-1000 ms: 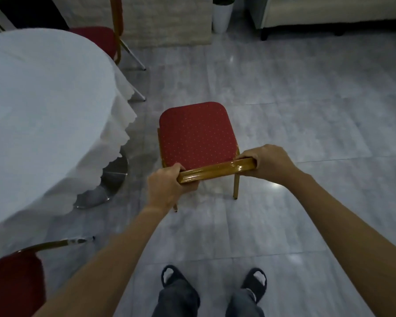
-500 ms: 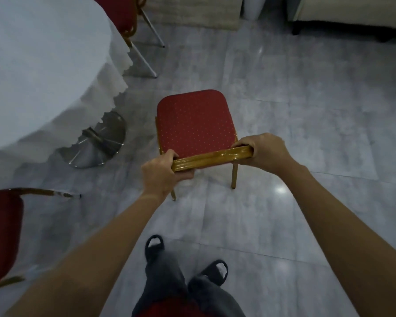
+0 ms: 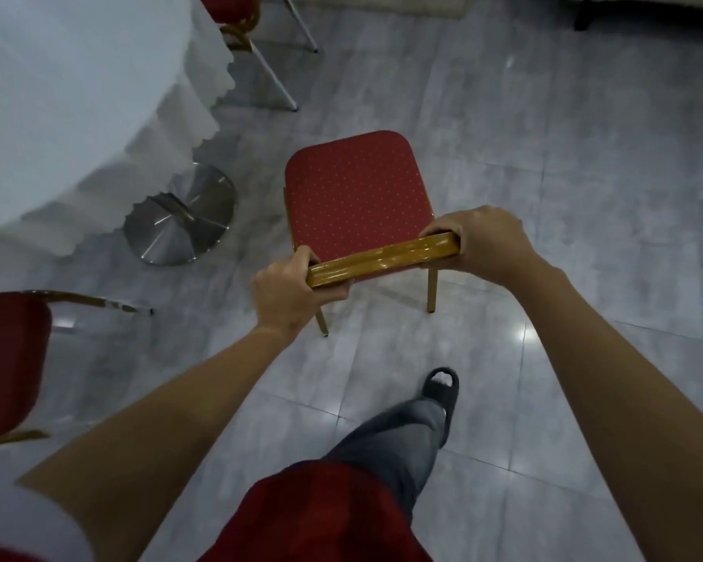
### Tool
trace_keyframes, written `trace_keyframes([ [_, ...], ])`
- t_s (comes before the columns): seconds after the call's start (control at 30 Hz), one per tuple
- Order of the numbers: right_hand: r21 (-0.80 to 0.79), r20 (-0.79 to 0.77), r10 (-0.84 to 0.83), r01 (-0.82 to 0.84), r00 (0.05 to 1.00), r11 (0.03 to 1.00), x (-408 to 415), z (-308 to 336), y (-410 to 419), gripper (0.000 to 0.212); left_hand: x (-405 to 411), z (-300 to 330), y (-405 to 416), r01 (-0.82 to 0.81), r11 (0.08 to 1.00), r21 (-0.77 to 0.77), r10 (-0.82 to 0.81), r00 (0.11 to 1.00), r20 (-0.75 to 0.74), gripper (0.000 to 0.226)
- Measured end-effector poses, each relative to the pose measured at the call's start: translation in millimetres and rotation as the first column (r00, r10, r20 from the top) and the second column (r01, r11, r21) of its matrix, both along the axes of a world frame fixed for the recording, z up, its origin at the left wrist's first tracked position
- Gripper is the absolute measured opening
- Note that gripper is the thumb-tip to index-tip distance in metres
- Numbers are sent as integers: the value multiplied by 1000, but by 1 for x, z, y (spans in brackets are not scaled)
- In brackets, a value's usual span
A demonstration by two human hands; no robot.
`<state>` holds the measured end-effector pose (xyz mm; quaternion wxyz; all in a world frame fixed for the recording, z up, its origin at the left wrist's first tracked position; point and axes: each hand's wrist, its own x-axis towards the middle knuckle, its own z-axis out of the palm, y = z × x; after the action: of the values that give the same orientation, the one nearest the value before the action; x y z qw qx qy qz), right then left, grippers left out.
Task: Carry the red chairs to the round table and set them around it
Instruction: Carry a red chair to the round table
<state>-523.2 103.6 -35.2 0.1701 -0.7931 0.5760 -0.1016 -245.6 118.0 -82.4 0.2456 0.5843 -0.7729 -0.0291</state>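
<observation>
1. The grey tiled floor (image 3: 544, 164) fills the room, glossy, with a bright spot of reflected light on it near the right forearm.
2. The round table (image 3: 57, 95) takes up the upper left, draped in a white cloth with a scalloped hem; its shiny metal base (image 3: 179, 215) shows under the hem.
3. The red chair (image 3: 352, 196) being handled is out on the open floor just right of the table base, apart from it, its dotted seat facing away from the person and two gold legs visible beneath (whether those legs touch the tiles I cannot tell).
4. A second red chair (image 3: 9, 358) sits at the left edge by the table, and a third (image 3: 236, 14) at the top, tucked near the cloth.
5. The person's leg in grey trousers steps forward, a dark slipper (image 3: 443, 393) on the foot.
6. The left hand (image 3: 289, 294) is wrapped tight around the left end of the gold backrest rail (image 3: 382, 257).
7. The right hand (image 3: 483, 241) is closed over the rail's right end, fingers curled over the front.
</observation>
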Motion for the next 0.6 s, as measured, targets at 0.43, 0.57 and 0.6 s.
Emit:
trace_keyframes([
  [0.43,10,4,134,-134,991,991,-143,-1,-98,39,-147,0,-55,-143,989,-23,143,990,-1,60],
  [0.57,8,-21,189,-189,982,982,-173,-3,-124,37,-179,-1,-68,-180,984,1,180,984,-16,63],
  [0.6,2,-21,208,-208,978,978,-181,-3,-129,36,-187,-2,-69,-190,982,15,191,981,-27,65],
])
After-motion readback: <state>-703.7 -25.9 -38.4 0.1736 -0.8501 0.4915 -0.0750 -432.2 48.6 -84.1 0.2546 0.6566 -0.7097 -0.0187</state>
